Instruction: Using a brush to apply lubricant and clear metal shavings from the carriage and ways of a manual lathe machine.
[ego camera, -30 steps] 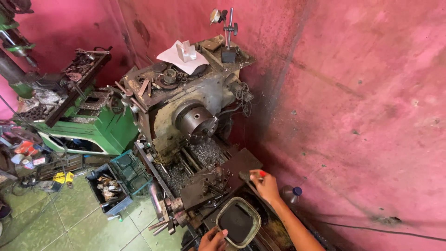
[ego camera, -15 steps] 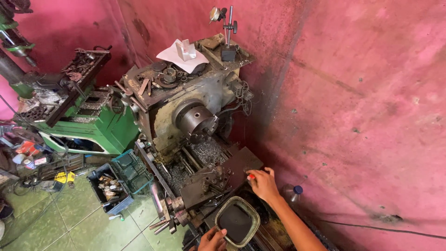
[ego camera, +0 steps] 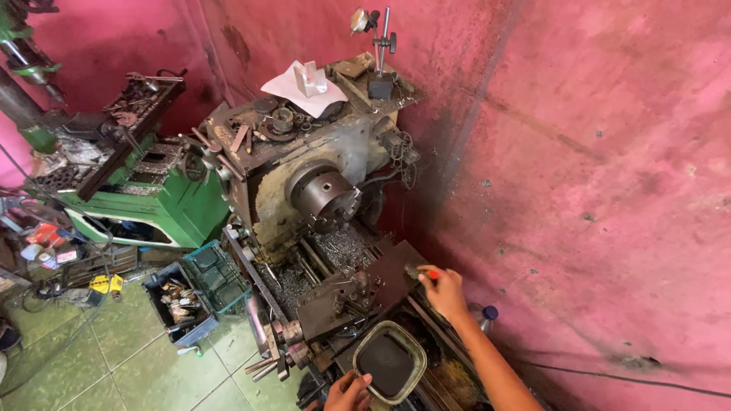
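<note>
An old metal lathe (ego camera: 304, 175) fills the middle of the head view, its round chuck (ego camera: 329, 199) facing me. My right hand (ego camera: 443, 293) reaches over the carriage plate (ego camera: 365, 285) and pinches a small red-tipped tool (ego camera: 428, 272) near the plate's far edge. At the bottom of the view my left hand (ego camera: 349, 392) grips the near rim of a rectangular metal tray (ego camera: 390, 361) that sits on the lathe bed. The tray looks dark inside.
A pink wall (ego camera: 579, 167) runs close along the right. A green machine (ego camera: 145, 190) stands at the left, with crates of parts (ego camera: 183, 301) on the tiled floor. On the headstock lie a white cloth (ego camera: 301, 87) and a dial indicator stand (ego camera: 378, 61). A blue-capped bottle (ego camera: 484, 313) sits by the wall.
My right hand has shifted slightly along the carriage plate with the red-tipped tool. My left hand stays on the tray's rim.
</note>
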